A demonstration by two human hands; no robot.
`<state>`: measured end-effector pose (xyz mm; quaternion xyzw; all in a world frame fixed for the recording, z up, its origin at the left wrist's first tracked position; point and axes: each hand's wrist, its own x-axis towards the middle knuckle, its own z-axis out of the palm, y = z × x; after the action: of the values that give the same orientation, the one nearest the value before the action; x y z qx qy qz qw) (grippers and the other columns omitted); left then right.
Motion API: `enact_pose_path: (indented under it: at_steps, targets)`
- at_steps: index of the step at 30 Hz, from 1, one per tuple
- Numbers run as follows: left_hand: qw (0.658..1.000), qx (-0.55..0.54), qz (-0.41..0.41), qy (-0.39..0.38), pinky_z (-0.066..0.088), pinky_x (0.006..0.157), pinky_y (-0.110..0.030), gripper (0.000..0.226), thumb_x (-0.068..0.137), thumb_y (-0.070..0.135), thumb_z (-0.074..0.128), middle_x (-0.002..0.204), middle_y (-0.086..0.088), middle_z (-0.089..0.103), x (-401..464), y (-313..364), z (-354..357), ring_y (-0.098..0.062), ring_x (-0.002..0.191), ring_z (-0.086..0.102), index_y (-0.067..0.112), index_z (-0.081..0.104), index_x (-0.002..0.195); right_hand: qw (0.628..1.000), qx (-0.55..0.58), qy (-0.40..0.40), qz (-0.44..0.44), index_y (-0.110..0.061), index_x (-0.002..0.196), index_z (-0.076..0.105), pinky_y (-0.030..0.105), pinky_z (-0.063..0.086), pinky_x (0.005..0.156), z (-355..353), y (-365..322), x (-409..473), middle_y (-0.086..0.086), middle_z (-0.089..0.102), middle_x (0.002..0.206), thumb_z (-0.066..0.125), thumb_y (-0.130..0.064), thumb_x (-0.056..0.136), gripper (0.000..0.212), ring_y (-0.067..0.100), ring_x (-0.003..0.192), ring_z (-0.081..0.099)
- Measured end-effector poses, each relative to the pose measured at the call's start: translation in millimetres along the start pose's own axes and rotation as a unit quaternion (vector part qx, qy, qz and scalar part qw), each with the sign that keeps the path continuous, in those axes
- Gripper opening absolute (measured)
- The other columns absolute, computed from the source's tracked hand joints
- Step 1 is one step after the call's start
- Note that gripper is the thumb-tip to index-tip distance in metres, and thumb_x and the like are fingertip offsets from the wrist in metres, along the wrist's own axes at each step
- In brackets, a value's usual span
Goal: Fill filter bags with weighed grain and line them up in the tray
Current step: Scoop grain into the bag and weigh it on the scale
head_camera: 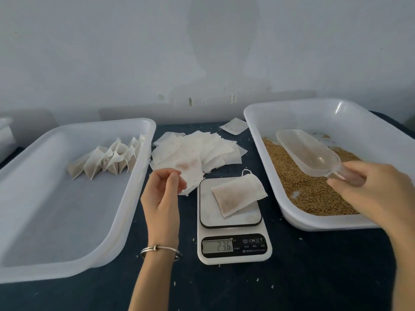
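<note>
Bag (239, 197) lies diagonally on scale (233, 223), mouth upper-right.

Desk (314, 277): dark blue-black surface, scattered with pale specks. Wall (134, 52) behind it: pale grey-white, scuffed, a few small marks low down near the desk edge. Bracelet (160, 250): thin silver metal with a knot-like twist, worn on the wrist. Far left edge: part of a white object (5, 133), cut off by the frame, kind unclear.
</note>
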<state>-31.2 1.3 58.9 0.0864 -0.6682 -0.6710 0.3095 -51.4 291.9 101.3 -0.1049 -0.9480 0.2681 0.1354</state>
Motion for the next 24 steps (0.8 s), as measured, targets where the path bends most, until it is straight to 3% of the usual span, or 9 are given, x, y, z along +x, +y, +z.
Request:
enact_pose_path:
  at_steps: [2,5,8,11,13,16,18,21,24]
  targets:
    - [1.0,0.0,0.003,-0.007,0.052,0.071,-0.025,0.01,0.089,0.017,0.052,0.069,0.003,0.06,-1,-1,1,-0.006,0.068,0.057,0.014,0.061,0.084,1.0,-0.005,-0.006,-0.003,-0.029,0.097,0.067,0.031,0.037,0.067,-1,2,2,-0.028,0.044,0.071,0.073,-0.028,0.078,0.02,0.011,0.071,0.046]
    - [0.997,0.048,0.025,-0.05,0.048,0.064,-0.014,0.014,0.09,0.008,0.056,0.072,0.005,0.061,-2,-2,8,-0.003,0.068,0.058,0.02,0.061,0.084,0.995,-0.084,-0.057,0.003,-0.034,0.077,0.058,0.029,0.043,0.06,-9,5,17,-0.016,0.055,0.068,0.073,-0.028,0.078,0.016,0.01,0.062,0.051]
    - [0.975,0.141,0.067,-0.157,0.043,0.057,-0.013,0.02,0.089,0.009,0.058,0.072,0.008,0.057,0,0,27,0.001,0.066,0.052,0.028,0.059,0.092,0.962,-0.246,-0.117,0.024,-0.028,0.08,0.065,0.042,0.052,0.077,-18,2,49,-0.001,0.062,0.078,0.068,-0.027,0.08,0.003,0.021,0.071,0.059]
    - [0.918,0.254,0.146,-0.267,0.039,0.062,-0.012,0.023,0.093,0.014,0.052,0.077,0.01,0.049,9,2,55,-0.002,0.066,0.046,0.031,0.06,0.105,0.915,-0.37,-0.16,0.001,-0.026,0.079,0.066,0.038,0.046,0.088,-22,-9,67,-0.004,0.064,0.075,0.06,-0.023,0.085,0.009,0.017,0.073,0.06]
    - [0.866,0.337,0.177,-0.323,0.042,0.065,-0.019,0.026,0.096,0.018,0.045,0.083,0.007,0.048,13,2,75,-0.005,0.071,0.049,0.03,0.062,0.111,0.881,-0.435,-0.182,-0.034,-0.029,0.076,0.065,0.031,0.038,0.084,-19,-14,65,-0.01,0.062,0.071,0.06,-0.025,0.086,0.013,0.01,0.071,0.058]
    - [0.783,0.462,0.183,-0.374,0.039,0.065,-0.029,0.03,0.097,0.023,0.036,0.093,0.002,0.054,15,-2,98,-0.018,0.085,0.054,0.03,0.062,0.111,0.876,-0.421,-0.222,-0.082,-0.031,0.078,0.07,0.029,0.042,0.077,-13,-13,58,-0.013,0.062,0.07,0.059,-0.028,0.087,0.014,0.007,0.07,0.059]
    - [0.751,0.514,0.188,-0.37,0.034,0.063,-0.029,0.028,0.096,0.028,0.034,0.091,0.001,0.055,14,-4,107,-0.022,0.086,0.057,0.023,0.062,0.101,0.888,-0.377,-0.249,-0.084,-0.03,0.077,0.071,0.027,0.049,0.076,-14,-6,58,-0.013,0.064,0.071,0.059,-0.027,0.087,0.016,0.006,0.07,0.062]
    - [0.775,0.512,0.183,-0.323,0.033,0.057,-0.029,0.021,0.094,0.032,0.036,0.078,0.001,0.055,11,-4,108,-0.024,0.073,0.056,0.018,0.05,0.088,0.906,-0.287,-0.304,-0.067,-0.032,0.085,0.072,0.018,0.05,0.067,-17,12,62,-0.012,0.071,0.087,0.064,-0.021,0.084,0.014,0.005,0.085,0.067]
    - [0.824,0.48,0.168,-0.25,0.029,0.048,-0.027,0.024,0.093,0.032,0.04,0.063,0.004,0.051,9,2,94,-0.018,0.057,0.046,0.021,0.042,0.072,0.921,-0.197,-0.334,-0.046,-0.038,0.091,0.069,0.029,0.052,0.086,-26,26,64,-0.021,0.065,0.098,0.071,-0.017,0.078,0.025,0.005,0.093,0.063]
